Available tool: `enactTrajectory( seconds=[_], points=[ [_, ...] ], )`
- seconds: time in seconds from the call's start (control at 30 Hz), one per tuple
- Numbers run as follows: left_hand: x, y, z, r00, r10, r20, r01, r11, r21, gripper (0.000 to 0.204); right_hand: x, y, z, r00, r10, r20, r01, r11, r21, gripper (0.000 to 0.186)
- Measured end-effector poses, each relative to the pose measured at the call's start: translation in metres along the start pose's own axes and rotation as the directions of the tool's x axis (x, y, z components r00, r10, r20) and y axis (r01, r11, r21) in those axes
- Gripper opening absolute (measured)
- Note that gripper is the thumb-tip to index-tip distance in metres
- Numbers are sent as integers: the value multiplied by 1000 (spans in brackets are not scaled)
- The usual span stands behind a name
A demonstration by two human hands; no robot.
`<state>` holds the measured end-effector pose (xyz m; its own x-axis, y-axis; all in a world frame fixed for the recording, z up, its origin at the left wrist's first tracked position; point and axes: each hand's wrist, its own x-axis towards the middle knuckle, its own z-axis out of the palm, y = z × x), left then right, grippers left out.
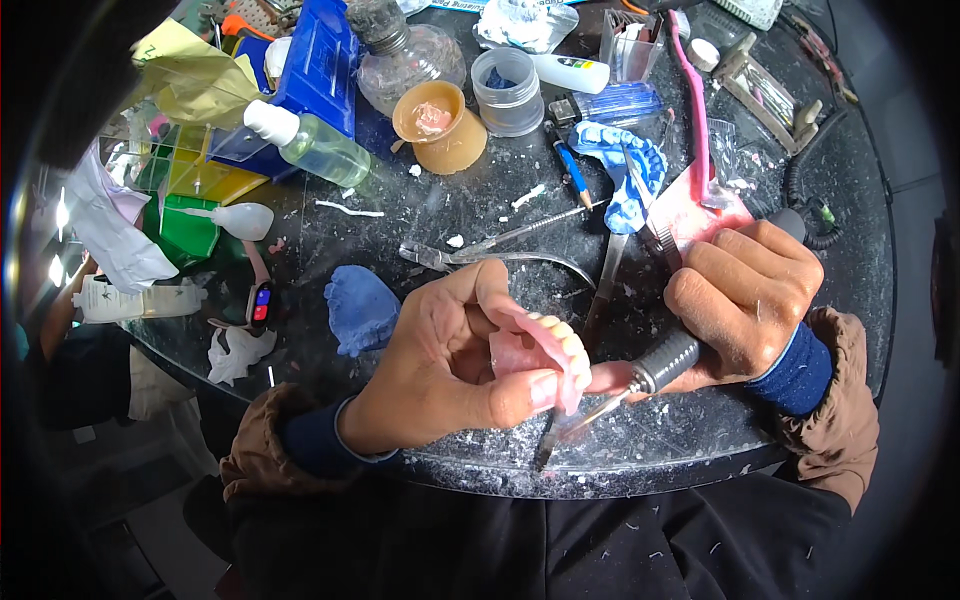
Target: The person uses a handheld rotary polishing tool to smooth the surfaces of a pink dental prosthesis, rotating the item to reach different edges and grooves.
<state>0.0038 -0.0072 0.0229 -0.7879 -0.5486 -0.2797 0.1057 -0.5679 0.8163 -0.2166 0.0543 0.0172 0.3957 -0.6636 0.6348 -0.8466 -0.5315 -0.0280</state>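
At the near edge of the bench (700,440), the left hand (450,365) is clamped on a pink denture (545,355), teeth facing up. The right hand (745,300) is closed around a rotary handpiece (640,380), its bur apparently touching the denture's near rim. Step in hand: trimming the base. The next move calls for a steady grip and light pressure. Farther off lie blue casts (625,170) and a tan cup (440,125).

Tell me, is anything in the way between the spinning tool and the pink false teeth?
Nothing visible is. The left hand holds the pink denture, and the rotary handpiece in the right hand points straight at its lower edge.
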Motion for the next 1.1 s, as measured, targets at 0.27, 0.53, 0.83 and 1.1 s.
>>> enactTrajectory(
  seconds=[0.27, 0.53, 0.83, 1.1],
  points=[
    [-2, -4, -4, 995, 96, 8, -96, 995, 25, 42, 1, 2, -3, 1000, 1, -1, -1, 1000, -18, 67],
    [-6, -8, -17, 946, 272, 174, -313, 903, 295, 43, 1, 7, -6, 998, -48, 29, 50, 997, -61, 65],
    [-6, -5, -19, 901, 311, 303, -427, 758, 493, 48, 5, 5, -9, 998, -27, 50, 29, 999, -45, 64],
    [-6, -6, -19, 873, 353, 337, -484, 717, 501, 48, 4, 7, -11, 997, -52, 64, 55, 998, -45, 66]
  ],
)
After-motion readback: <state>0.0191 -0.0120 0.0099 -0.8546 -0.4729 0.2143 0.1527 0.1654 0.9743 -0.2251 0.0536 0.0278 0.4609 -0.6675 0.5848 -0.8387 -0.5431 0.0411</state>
